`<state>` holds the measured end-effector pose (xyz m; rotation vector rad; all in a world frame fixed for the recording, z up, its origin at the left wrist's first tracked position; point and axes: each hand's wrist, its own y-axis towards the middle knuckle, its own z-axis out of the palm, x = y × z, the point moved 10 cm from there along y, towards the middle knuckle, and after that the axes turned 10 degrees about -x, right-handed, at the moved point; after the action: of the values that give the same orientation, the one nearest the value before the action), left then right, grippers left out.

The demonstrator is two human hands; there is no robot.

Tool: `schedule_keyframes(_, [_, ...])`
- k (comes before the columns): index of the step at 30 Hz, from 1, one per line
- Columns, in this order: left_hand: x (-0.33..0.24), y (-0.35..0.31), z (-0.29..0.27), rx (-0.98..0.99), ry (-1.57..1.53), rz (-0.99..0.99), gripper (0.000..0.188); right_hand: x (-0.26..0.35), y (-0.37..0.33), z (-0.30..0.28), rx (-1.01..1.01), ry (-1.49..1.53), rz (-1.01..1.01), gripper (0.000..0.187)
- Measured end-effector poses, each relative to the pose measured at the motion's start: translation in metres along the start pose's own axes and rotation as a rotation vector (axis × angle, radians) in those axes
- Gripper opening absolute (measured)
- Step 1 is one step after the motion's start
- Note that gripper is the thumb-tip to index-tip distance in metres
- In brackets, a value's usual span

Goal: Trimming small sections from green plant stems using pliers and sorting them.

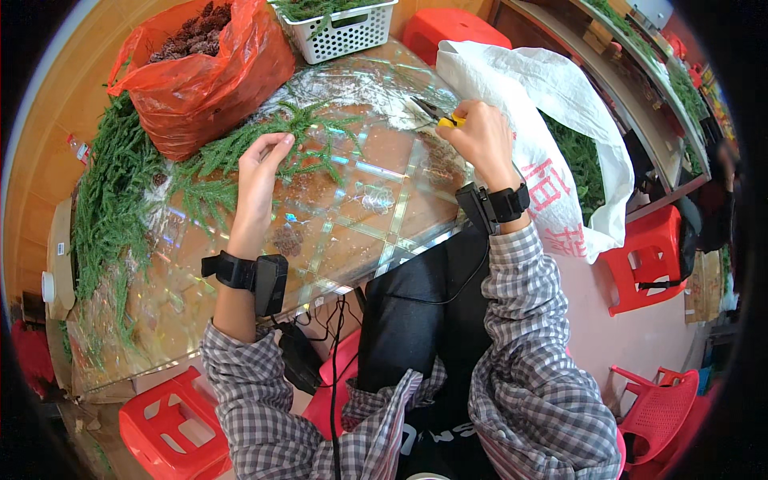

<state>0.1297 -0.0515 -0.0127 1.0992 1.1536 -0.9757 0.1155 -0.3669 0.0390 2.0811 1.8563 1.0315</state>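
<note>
My left hand (266,164) is over the table with thumb and fingertips pinched together on a green artificial pine sprig (308,124), whose needled twigs spread to the right of the fingers. In my right hand (484,136) is a pair of yellow-handled pliers (436,114), the dark jaws pointing left above the table. The fingers wrap round the handles, so part of the tool is hidden. More green pine branches (116,192) lie heaped on the left side of the table. A flat brown pine cone (288,238) rests near my left wrist.
A red plastic bag (204,96) full of pine cones (192,36) and a white basket (340,36) of greenery stand at the back. A white woven sack (528,96) with greenery sits at the right. Red stools (176,428) surround the table (352,264); black cables (336,320) hang below its edge.
</note>
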Motion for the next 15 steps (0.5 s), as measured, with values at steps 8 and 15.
schedule_keyframes(8, [0.0001,-0.0004,0.0006,0.004,0.012,-0.004,0.019,-0.0013,0.0007,-0.0019,0.007,-0.012,0.048,0.035])
schedule_keyframes(15, [-0.0019,-0.0017,0.0012,-0.004,0.010,0.001,0.019,0.0019,-0.0028,0.0011,0.093,-0.065,0.044,0.035])
